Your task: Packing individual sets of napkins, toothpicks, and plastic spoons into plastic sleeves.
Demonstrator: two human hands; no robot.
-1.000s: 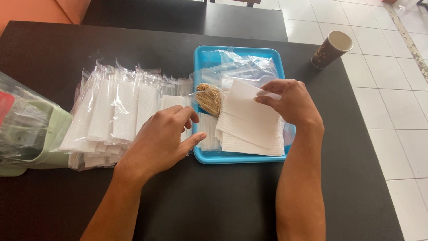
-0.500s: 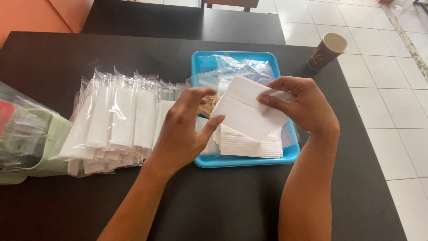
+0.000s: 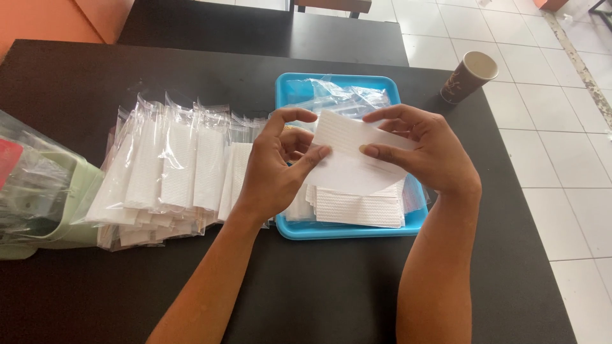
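Observation:
Both my hands hold one white paper napkin (image 3: 347,156) above the blue tray (image 3: 344,229). My left hand (image 3: 277,169) pinches its left edge between thumb and fingers. My right hand (image 3: 424,153) grips its right side. Under the napkin a stack of white napkins (image 3: 357,207) lies in the tray. Clear plastic sleeves (image 3: 338,95) lie at the tray's far end. A row of napkins packed in clear sleeves (image 3: 169,172) is spread on the black table (image 3: 306,286) left of the tray.
A pale green container (image 3: 60,216) covered with a clear plastic bag stands at the left edge. A brown paper cup (image 3: 468,75) stands near the table's far right corner. White floor tiles lie beyond the right edge.
My left hand rose from the packed napkins and took the left edge of the napkin. My right hand lifted the napkin off the stack. The toothpick bundle is now hidden.

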